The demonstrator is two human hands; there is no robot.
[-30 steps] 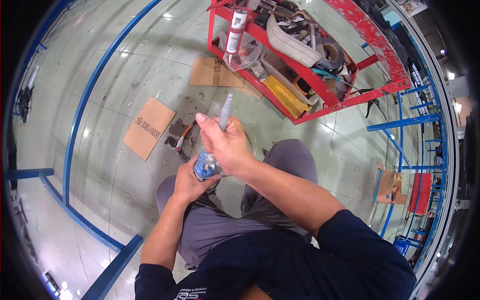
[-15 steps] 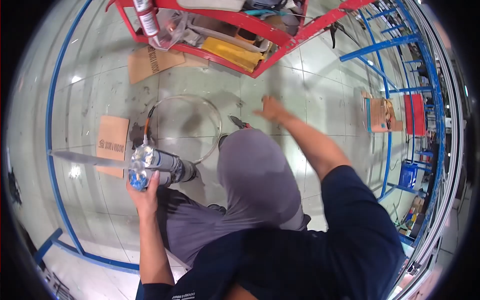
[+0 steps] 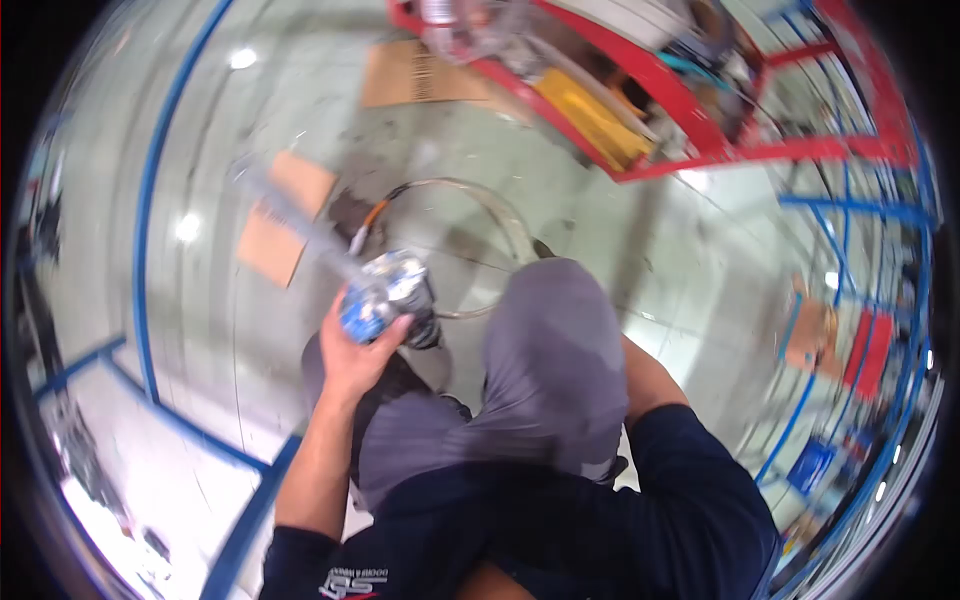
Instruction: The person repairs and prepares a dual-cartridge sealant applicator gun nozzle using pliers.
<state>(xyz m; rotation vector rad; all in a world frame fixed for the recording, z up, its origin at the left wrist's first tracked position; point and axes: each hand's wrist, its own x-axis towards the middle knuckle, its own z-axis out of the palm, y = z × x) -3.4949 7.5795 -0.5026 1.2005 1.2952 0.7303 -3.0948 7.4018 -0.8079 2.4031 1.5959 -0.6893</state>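
My left hand (image 3: 362, 352) is closed around the end of a sealant cartridge (image 3: 408, 288), a thick cylinder with whitish, smeared material and blue near the grip. A long translucent nozzle (image 3: 310, 228), blurred by motion, points up and left from it. Just beyond lies a coiled clear hose (image 3: 490, 203) on the floor, with an orange and white end piece (image 3: 372, 218) close to the cartridge. My right forearm (image 3: 652, 378) goes down behind my raised knee (image 3: 555, 325), which hides the right hand and anything it may touch.
Cardboard pieces (image 3: 288, 220) lie on the tiled floor. Ahead stands a red cart (image 3: 700, 150) holding a yellow item (image 3: 592, 115). Blue metal frames (image 3: 150, 200) run along the left and right. At right are a cardboard box (image 3: 808, 335) and blue bin (image 3: 812, 465).
My view has turned and shifted left. My left hand has tipped the cartridge, so the nozzle points more upward. My right hand has dropped from beyond the knee to behind it.
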